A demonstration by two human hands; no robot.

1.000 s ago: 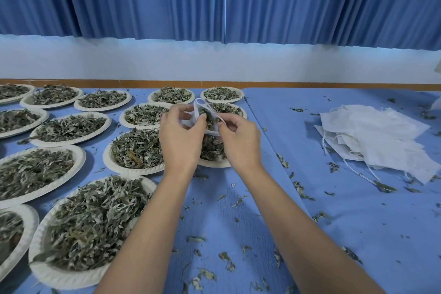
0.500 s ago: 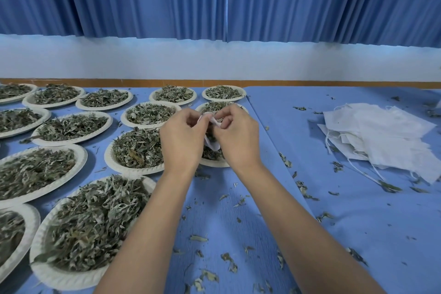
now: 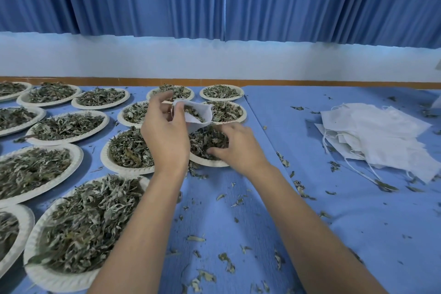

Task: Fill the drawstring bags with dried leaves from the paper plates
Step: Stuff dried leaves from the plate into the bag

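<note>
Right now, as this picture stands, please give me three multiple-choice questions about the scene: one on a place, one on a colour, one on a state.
1. Where does the pile of empty white cloth bags lie?
A. On a plate
B. On the table, at the right side
C. On the floor

2. What colour is the cloth-covered table?
A. Red
B. Green
C. Blue

3. How is the small white drawstring bag in the left hand?
A. Mouth held open
B. Tied shut
C. Lying flat on the table

Answers:
1 B, the pile sits on the cloth, far right of the plates.
2 C, the cloth is blue all over.
3 A, the left hand holds it open above the round white paper plate, where the right hand grasps dried grey-green leaves.
</note>
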